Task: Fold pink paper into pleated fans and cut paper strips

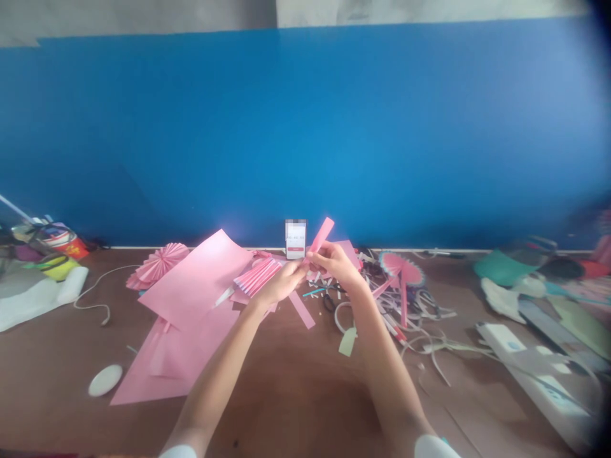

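Note:
A pink paper strip (pixel 324 230) slants upward between my hands, in front of a phone (pixel 296 242). My right hand (pixel 334 262) pinches it between thumb and fingers. My left hand (pixel 286 280) is closed at its lower end, and its fingertips meet those of the right. Another length of pink strip (pixel 301 310) shows below my left hand; whether it joins the held one is hidden. Beside my left hand lies a pleated pink paper piece (pixel 258 275). Large pink sheets (pixel 200 273) spread to the left, with a round folded paper fan (pixel 165 262) behind them.
Right of my hands are a pink rosette with tails (pixel 401 273), tangled white paper strips (pixel 424 302), dark-handled scissors (pixel 328 302) and a tape roll with a pale tag (pixel 347 341). A power strip (pixel 529 375) lies farther right. A white disc (pixel 105 380) sits left.

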`<state>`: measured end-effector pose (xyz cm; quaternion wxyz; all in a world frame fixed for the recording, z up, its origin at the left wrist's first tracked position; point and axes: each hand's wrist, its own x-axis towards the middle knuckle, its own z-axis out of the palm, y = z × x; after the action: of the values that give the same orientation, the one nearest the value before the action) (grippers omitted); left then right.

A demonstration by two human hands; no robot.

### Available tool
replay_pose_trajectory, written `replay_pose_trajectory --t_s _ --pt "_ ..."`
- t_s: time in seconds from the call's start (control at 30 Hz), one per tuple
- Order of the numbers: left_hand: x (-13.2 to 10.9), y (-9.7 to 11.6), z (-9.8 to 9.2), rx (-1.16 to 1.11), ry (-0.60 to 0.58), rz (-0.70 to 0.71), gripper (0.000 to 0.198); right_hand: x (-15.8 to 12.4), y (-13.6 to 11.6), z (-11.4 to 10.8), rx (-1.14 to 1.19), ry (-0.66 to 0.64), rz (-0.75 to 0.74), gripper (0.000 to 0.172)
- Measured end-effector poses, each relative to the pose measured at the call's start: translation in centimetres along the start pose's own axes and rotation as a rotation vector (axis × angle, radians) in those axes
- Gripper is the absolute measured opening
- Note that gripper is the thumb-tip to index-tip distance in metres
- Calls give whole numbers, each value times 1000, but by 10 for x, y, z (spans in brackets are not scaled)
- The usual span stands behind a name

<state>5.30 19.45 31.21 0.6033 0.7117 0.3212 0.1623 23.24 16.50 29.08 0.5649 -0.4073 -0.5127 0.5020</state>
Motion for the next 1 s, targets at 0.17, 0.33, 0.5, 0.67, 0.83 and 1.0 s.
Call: replay_pose_trajectory --t_s 0.17,0.33,0.5,0.67,0.83,1.0 --pt "3 -5 -2 -56 -29 -15 49 -1 -3 -2 -33 -54 28 38" --pt "2 -8 0 -79 -76 -71 51 -3 -8 -8 -77 -165 26 39" --pt "0 -6 1 1 -85 -53 51 -4 -9 -11 -109 -148 66 45" --pt "0 -4 -1 203 -46 -29 48 -4 -10 -9 -128 -136 81 45" --pt "1 -6 -2 217 -66 -46 52 -2 -8 -8 -116 -116 63 43" --pt "1 -7 -3 165 -83 -61 54 -2 0 -11 -80 -206 52 37"
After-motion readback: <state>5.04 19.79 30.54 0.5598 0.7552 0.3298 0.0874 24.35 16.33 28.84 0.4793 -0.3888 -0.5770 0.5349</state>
